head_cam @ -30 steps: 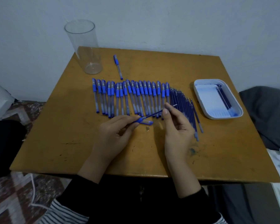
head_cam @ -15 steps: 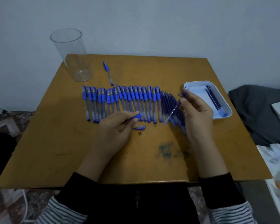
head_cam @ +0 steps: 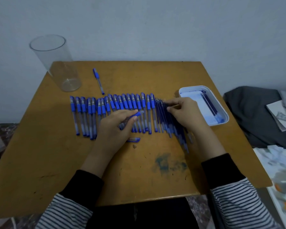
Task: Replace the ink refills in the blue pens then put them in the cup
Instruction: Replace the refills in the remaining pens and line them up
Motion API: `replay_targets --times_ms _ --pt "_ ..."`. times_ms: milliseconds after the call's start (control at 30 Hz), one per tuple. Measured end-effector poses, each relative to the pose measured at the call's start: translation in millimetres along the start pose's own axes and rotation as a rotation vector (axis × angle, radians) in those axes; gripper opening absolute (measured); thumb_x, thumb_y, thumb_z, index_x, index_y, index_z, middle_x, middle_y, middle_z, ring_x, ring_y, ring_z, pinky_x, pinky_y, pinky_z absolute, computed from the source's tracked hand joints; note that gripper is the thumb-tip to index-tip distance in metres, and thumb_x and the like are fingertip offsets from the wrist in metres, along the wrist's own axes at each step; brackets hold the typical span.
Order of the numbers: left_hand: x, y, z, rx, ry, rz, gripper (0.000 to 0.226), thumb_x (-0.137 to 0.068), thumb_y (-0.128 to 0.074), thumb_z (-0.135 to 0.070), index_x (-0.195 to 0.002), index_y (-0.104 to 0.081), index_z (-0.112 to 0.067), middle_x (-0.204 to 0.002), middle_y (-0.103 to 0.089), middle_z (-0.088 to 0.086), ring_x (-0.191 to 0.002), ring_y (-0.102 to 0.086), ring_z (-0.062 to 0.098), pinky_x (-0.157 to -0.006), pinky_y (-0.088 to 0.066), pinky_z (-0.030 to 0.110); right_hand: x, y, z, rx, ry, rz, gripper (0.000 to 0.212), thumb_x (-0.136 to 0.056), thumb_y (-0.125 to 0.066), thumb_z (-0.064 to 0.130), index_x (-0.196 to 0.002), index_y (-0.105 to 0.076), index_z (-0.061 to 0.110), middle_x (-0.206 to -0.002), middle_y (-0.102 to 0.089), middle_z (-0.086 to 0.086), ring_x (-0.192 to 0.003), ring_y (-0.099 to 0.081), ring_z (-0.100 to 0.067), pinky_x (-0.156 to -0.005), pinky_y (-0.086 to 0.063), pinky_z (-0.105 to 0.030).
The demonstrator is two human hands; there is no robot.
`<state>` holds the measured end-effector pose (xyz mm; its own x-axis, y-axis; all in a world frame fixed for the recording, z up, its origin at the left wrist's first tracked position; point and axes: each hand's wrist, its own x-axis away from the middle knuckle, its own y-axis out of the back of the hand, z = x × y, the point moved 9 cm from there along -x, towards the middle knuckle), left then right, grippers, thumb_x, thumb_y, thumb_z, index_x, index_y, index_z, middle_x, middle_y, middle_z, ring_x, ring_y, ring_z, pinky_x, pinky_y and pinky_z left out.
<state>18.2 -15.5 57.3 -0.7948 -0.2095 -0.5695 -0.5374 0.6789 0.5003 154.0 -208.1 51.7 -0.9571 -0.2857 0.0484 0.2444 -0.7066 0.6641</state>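
Note:
A row of several blue capped pens (head_cam: 89, 111) lies across the wooden table (head_cam: 56, 162). To its right is a fan of several dark blue ink refills (head_cam: 175, 129). My left hand (head_cam: 114, 129) grips an uncapped pen barrel (head_cam: 135, 115) over the row. My right hand (head_cam: 185, 113) reaches over the refills, thumb and forefinger pinching one near its top end. A pen cap (head_cam: 133, 139) and a small tip piece (head_cam: 135, 145) lie just in front of my left hand. The clear plastic cup (head_cam: 56, 66) stands empty at the far left corner, with a single pen (head_cam: 98, 80) beside it.
A white tray (head_cam: 224, 113) with a few refills (head_cam: 210, 107) sits at the table's right side, next to my right hand. A blue ink stain (head_cam: 168, 162) marks the table front. Dark cloth (head_cam: 254, 116) and papers (head_cam: 281, 116) lie off the right edge.
My right hand pulled the refill out of the barrel, carried it right towards the tray, and now sits over the refill fan. My left hand kept the barrel.

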Motion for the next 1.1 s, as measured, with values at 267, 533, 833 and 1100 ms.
replay_targets --times_ms 267,533,833,1100 --pt "1 0 -1 0.0 -0.024 -0.003 0.029 -0.096 -0.065 -0.028 -0.119 -0.072 -0.012 -0.106 -0.067 -0.012 -0.095 -0.065 0.001 -0.084 -0.056 0.021 0 -5 6 0.1 0.037 -0.003 0.025 -0.095 -0.064 0.016 -0.119 -0.071 0.019 -0.104 -0.066 0.0 -0.092 -0.055 -0.008 -0.077 -0.041 -0.018" --pt "0 6 -5 -0.046 -0.034 -0.018 0.026 -0.093 -0.071 -0.013 -0.118 -0.073 -0.007 -0.108 -0.073 0.0 -0.099 -0.068 0.009 -0.088 -0.057 0.027 3 -3 6 0.066 0.079 -0.034 0.024 -0.095 -0.064 0.017 -0.117 -0.071 0.02 -0.098 -0.064 0.006 -0.09 -0.057 -0.008 -0.072 -0.043 -0.014" --pt "-5 14 -32 0.023 0.122 -0.085 0.026 -0.092 -0.073 -0.014 -0.117 -0.073 -0.009 -0.1 -0.07 -0.009 -0.097 -0.066 -0.001 -0.085 -0.052 0.009 23 21 -6 -0.179 0.101 -0.131 0.014 -0.094 -0.065 0.017 -0.101 -0.074 0.024 -0.094 -0.07 0.013 -0.093 -0.064 -0.001 -0.076 -0.05 -0.016" --pt "9 -18 -48 0.174 0.269 -0.076 0.027 -0.088 -0.077 -0.017 -0.114 -0.075 -0.014 -0.096 -0.074 -0.008 -0.088 -0.071 0.0 -0.076 -0.057 0.015 40 80 -33 -0.057 0.118 -0.326 0.02 -0.095 -0.06 0.011 -0.109 -0.074 0.016 -0.096 -0.068 0.012 -0.089 -0.061 0.001 -0.079 -0.047 -0.01"
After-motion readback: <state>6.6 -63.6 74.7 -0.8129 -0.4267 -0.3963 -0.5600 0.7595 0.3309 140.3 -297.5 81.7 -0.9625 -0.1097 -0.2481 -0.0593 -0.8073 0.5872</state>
